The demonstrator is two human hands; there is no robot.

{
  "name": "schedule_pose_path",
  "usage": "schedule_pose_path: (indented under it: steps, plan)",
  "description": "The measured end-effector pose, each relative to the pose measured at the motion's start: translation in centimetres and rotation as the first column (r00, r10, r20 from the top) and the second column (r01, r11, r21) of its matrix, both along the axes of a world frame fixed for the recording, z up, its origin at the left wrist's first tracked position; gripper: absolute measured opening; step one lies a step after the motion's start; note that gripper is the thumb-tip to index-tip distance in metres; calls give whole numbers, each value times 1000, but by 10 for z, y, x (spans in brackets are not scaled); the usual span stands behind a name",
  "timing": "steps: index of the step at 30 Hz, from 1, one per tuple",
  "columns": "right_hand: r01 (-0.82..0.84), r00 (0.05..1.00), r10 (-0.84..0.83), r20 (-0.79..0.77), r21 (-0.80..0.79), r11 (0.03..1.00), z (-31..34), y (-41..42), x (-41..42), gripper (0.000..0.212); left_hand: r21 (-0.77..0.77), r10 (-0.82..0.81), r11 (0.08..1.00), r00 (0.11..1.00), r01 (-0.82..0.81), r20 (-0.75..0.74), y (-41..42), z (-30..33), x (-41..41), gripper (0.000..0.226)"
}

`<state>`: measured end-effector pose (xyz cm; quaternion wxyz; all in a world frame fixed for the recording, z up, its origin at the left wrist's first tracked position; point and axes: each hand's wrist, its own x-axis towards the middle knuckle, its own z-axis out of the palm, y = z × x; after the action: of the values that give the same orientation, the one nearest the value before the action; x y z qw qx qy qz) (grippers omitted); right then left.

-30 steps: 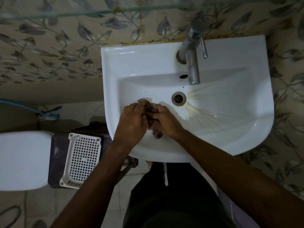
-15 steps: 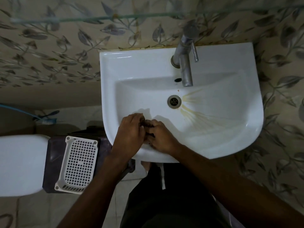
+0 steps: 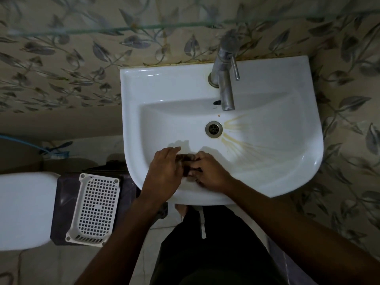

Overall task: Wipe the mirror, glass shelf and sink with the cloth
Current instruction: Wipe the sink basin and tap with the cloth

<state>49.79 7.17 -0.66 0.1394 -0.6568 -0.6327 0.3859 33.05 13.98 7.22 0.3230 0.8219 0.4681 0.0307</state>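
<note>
The fingers of the left hand (image 3: 164,171) and right hand (image 3: 209,173) curl inward and pinch a small dark cloth (image 3: 186,162) bunched between them, over the near slope of the white sink (image 3: 257,177). Beyond the hands lies the drain (image 3: 213,128), with yellowish streaks fanning to its right, and farther still the metal tap (image 3: 225,79). A glass shelf (image 3: 123,28) runs along the far wall. Left of the sink sits a white basket (image 3: 94,210).

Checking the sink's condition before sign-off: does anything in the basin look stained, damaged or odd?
Yes. Yellowish-brown streaks fan out from the drain toward the right of the sink bowl, like rust or hard-water staining. A small orange speck sits just above the drain. No cracks show.
</note>
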Motion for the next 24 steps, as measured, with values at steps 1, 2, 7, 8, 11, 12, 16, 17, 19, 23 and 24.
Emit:
schedule_pose_path:
  steps: [1, 2, 7, 8, 11, 12, 16, 17, 19, 23, 24]
  plan:
    - [59, 997, -62, 50, 55, 997, -1, 5, 7, 25, 5, -4, 1000, 1000, 4, -3, 0, 0, 0, 47]
    - [133, 981, -142, 134, 70, 989, -2, 11, 14, 27, 7, -5, 1000, 1000, 5, -4, 0, 1, 0, 47]
    - [271, 919, -252, 302, -20, 962, -5, 20, 1, 71, 20, 7, 1000, 1000, -7, 6, 0, -1, 2, 49]
    - [228, 944, -217, 250, -16, 973, -9, 19, -7, 72, 23, 5, 1000, 1000, -5, 4, 0, -2, 4, 48]
    - [107, 967, -118, 227, 63, 992, -18, 25, -16, 70, 20, -3, 1000, 1000, 4, -7, 0, -2, 11, 46]
    - [94, 957, -112, 266, 79, 992, -20, 32, -10, 70, 19, -7, 1000, 1000, 7, -12, 0, -2, 12, 47]
    - [195, 834, -224, 504, 110, 975, -23, 64, 27, 66, 20, -9, 1000, 1000, 10, -27, -1, -1, 13, 49]
    - [267, 795, -276, 540, 96, 959, -24, 70, 34, 61, 23, -11, 1000, 999, 12, -30, -1, -1, 13, 50]
    - [391, 763, -377, 525, 89, 916, -23, 76, 34, 58, 26, -3, 1000, 999, 4, -34, -2, -2, 14, 49]
    - [291, 918, -283, 280, 12, 957, -15, 60, -18, 57, 6, -9, 1000, 999, 9, -33, -4, -1, 20, 47]
    - [271, 950, -263, 169, -25, 962, -6, 50, -27, 53, -3, -12, 1000, 1000, 12, -25, -4, -1, 23, 46]
